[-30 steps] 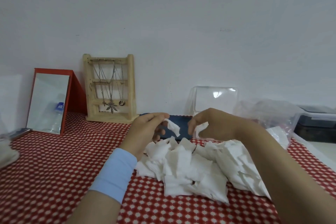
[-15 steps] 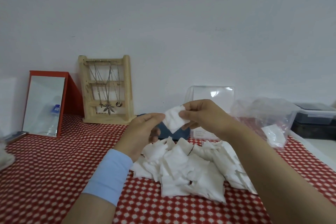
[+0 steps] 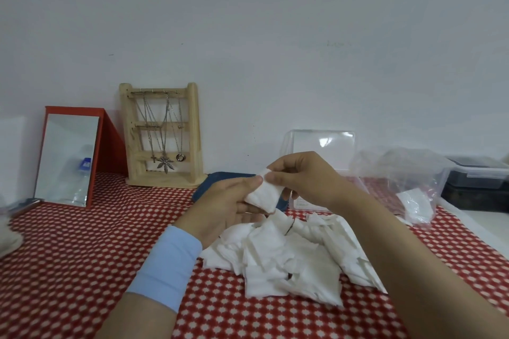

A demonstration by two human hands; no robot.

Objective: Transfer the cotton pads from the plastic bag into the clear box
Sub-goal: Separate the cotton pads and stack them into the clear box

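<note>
Both hands pinch one white cotton pad [image 3: 263,197] in the air above a loose pile of cotton pads [image 3: 292,259] on the red checked cloth. My left hand [image 3: 220,206] holds the pad's lower left side; my right hand [image 3: 300,176] grips its top edge. Behind the hands stands the clear box [image 3: 322,146] with its lid raised, partly hidden by my right hand. To its right lies the crumpled clear plastic bag [image 3: 396,170], with at least one pad [image 3: 414,202] inside.
A wooden necklace stand [image 3: 162,135] and a red-framed mirror [image 3: 68,157] stand at the back left against the wall. A dark blue object [image 3: 217,181] lies behind my left hand. A dark lidded container [image 3: 476,176] sits at the far right, beyond the table's white right edge [image 3: 468,223].
The pad went from my left fingers alone to both hands, which rose slightly and closed together on it. The camera tilted a little; the pile and bag stayed put.
</note>
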